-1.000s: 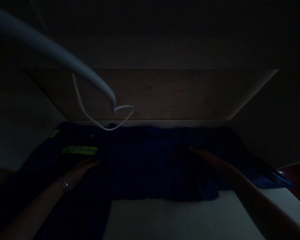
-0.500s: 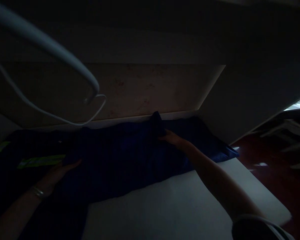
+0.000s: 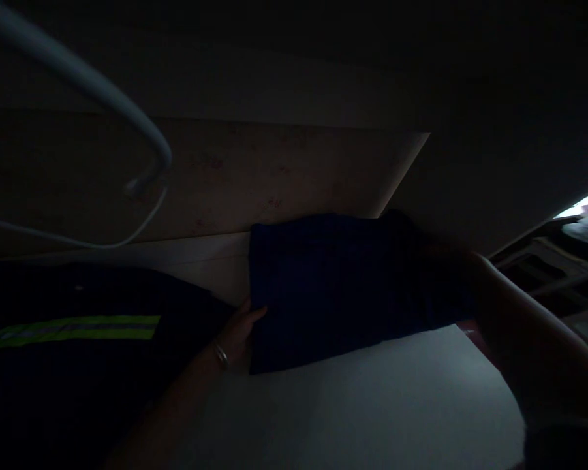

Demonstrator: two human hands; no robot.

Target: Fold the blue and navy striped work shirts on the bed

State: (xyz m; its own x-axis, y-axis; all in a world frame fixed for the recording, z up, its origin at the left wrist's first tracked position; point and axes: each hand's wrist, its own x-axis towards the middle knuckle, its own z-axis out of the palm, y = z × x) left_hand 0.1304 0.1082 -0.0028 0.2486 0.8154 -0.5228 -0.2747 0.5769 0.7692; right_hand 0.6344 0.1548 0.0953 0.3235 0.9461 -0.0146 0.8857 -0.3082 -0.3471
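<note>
Head-worn view, close, facing forward and down

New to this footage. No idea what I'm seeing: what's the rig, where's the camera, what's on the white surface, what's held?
No machine: these are a person's bare hands, seen from a camera on their head, looking forward and down. The left hand pinches the near end of a dark blue cloth over the white surface. The right hand is at its other end, too shadowed to tell its grip. Left of the cloth lies a dark garment with a yellow-green stripe.
</note>
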